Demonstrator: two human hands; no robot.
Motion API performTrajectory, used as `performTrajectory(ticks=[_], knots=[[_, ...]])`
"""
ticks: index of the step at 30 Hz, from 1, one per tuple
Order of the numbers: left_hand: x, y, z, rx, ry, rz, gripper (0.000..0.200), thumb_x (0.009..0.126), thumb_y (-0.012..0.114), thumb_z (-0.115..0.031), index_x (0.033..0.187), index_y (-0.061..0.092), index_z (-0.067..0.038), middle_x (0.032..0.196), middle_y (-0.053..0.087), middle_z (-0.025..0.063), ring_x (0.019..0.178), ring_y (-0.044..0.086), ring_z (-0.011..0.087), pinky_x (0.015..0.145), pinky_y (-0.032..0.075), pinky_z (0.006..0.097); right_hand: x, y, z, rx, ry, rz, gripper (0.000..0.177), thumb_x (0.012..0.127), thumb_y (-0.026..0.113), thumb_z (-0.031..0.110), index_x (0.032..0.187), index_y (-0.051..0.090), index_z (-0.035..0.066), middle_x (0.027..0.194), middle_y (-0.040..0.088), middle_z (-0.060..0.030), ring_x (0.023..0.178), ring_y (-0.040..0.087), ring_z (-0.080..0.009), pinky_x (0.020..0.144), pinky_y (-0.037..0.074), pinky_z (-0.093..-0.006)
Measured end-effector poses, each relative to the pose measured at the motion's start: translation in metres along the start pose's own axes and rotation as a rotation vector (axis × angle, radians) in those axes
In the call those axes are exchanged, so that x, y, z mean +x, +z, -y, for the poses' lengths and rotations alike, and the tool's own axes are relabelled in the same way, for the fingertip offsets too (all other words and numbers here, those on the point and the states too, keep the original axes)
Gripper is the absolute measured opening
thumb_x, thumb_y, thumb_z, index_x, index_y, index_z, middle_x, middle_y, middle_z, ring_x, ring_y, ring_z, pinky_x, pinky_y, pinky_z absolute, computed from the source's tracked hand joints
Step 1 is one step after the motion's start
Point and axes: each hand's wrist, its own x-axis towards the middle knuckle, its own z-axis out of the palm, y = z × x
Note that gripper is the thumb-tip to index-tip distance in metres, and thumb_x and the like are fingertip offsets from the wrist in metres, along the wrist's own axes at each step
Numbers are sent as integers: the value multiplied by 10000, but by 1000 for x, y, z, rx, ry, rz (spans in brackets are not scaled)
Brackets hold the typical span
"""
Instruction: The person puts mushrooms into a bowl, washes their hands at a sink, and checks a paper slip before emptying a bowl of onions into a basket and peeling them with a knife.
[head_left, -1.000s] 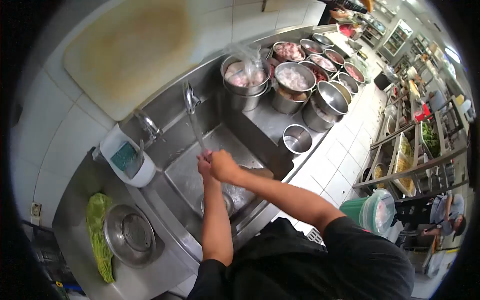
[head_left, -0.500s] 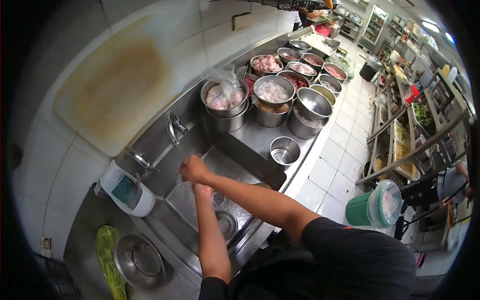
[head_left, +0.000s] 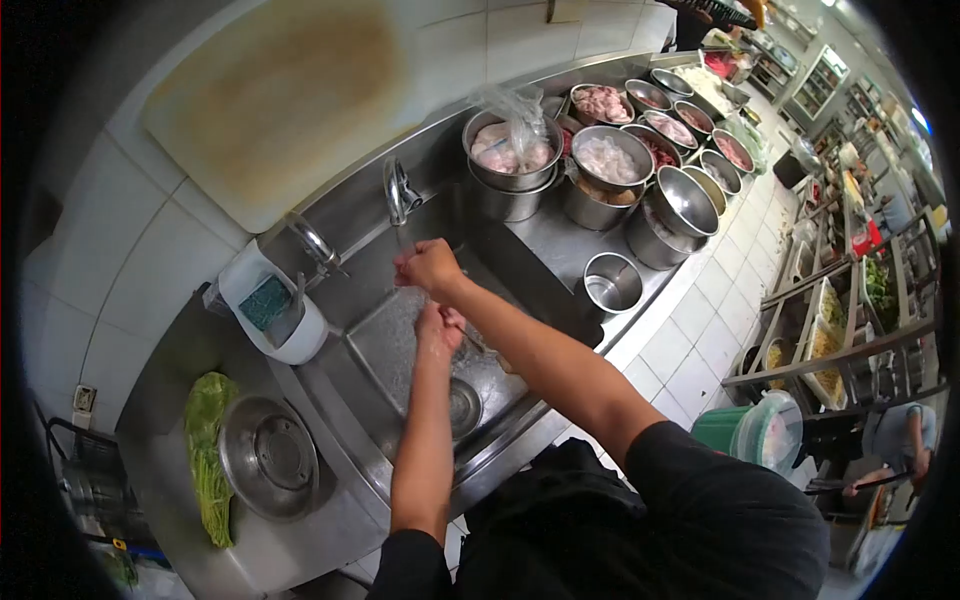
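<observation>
My right hand [head_left: 430, 268] is raised just under the spout of the steel faucet [head_left: 398, 190], fingers curled with nothing visible in them. A thin stream of water seems to fall onto it. My left hand [head_left: 438, 330] hangs lower, over the steel sink [head_left: 385, 335], fingers loose and holding nothing. It sits just below my right wrist. The drain [head_left: 462, 405] lies beneath both forearms.
A white tub with a green sponge [head_left: 272, 315] stands left of the sink. Green vegetables [head_left: 205, 450] and an upturned metal bowl [head_left: 268, 455] lie on the left counter. Several steel bowls of raw meat [head_left: 600, 155] and a small empty pot [head_left: 612, 282] crowd the right. A green bucket [head_left: 745, 432] stands on the floor.
My hands were rubbing together under the water; they have come apart. My right hand rose toward the spout and my left dropped lower over the sink.
</observation>
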Motion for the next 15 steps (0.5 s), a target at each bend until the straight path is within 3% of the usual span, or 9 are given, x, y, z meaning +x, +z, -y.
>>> performTrajectory(ticks=[3, 5, 6, 7, 8, 9, 10, 12, 15], knots=[[-9, -13, 36, 8, -110, -54, 173, 965, 480, -163, 798, 516, -135, 659, 481, -22, 506, 416, 99, 405, 348, 220, 80, -20, -73, -130, -70, 292, 94, 844, 607, 43, 892, 676, 2, 919, 672, -101, 799, 673, -258, 690, 567, -385], [6, -29, 33, -70, -160, -62, 131, 973, 484, -169, 866, 551, -134, 684, 529, -11, 513, 459, 135, 426, 396, 254, 60, -10, -47, -984, -285, 537, 157, 839, 611, 152, 932, 697, 58, 990, 688, -87, 840, 678, -261, 715, 558, -412], [30, -37, 29, -100, -191, -50, 120, 978, 486, -172, 900, 568, -133, 696, 553, -6, 516, 480, 152, 437, 420, 271, 19, 0, 2, -1746, -427, 609, 210, 830, 610, 223, 965, 707, 95, 1038, 694, -76, 880, 678, -259, 740, 550, -428], [24, -23, 24, -43, -39, 121, 128, 960, 538, -203, 1069, 551, -138, 930, 577, 19, 769, 534, 204, 641, 464, 351, 51, -9, -41, -1706, -586, 603, 325, 775, 607, 338, 1020, 724, 159, 1026, 708, -50, 923, 675, -256, 783, 529, -431], [20, -11, 19, -11, 121, 282, 314, 942, 591, -235, 1237, 534, -142, 1164, 601, 43, 1022, 587, 256, 846, 508, 431, 22, -5, -22, -1720, -617, 408, 316, 706, 670, 276, 981, 745, 139, 948, 719, -84, 891, 679, -267, 800, 523, -402], [-14, 33, 4, -24, 164, 444, 366, 919, 627, -218, 1263, 516, -154, 1279, 529, 39, 1160, 506, 216, 945, 462, 414, 12, -8, -15, -1369, -492, 311, 265, 682, 686, 210, 916, 752, 105, 903, 715, -121, 868, 681, -268, 802, 525, -393], [-22, 39, -7, -19, 166, 457, 357, 916, 632, -222, 1249, 523, -152, 1255, 538, 36, 1136, 515, 208, 932, 467, 407, 0, -11, -7, -990, -422, 213, 215, 658, 702, 143, 852, 759, 71, 858, 710, -158, 845, 682, -270, 803, 526, -384], [-1, 36, -23, 0, 181, 397, 338, 911, 642, -229, 1221, 536, -148, 1207, 557, 31, 1088, 532, 193, 905, 477, 393, -2, 3, 3, -762, -125, 10, 231, 679, 691, 141, 878, 750, 39, 839, 709, -173, 808, 692, -274, 771, 532, -374], [23, 34, -34, 17, 205, 365, 311, 902, 657, -241, 1178, 555, -142, 1135, 584, 22, 1015, 559, 170, 865, 492, 371, -6, 1, 21, -703, -210, -63, 212, 705, 681, 150, 868, 739, 28, 820, 704, -180, 753, 696, -298, 717, 536, -378]])
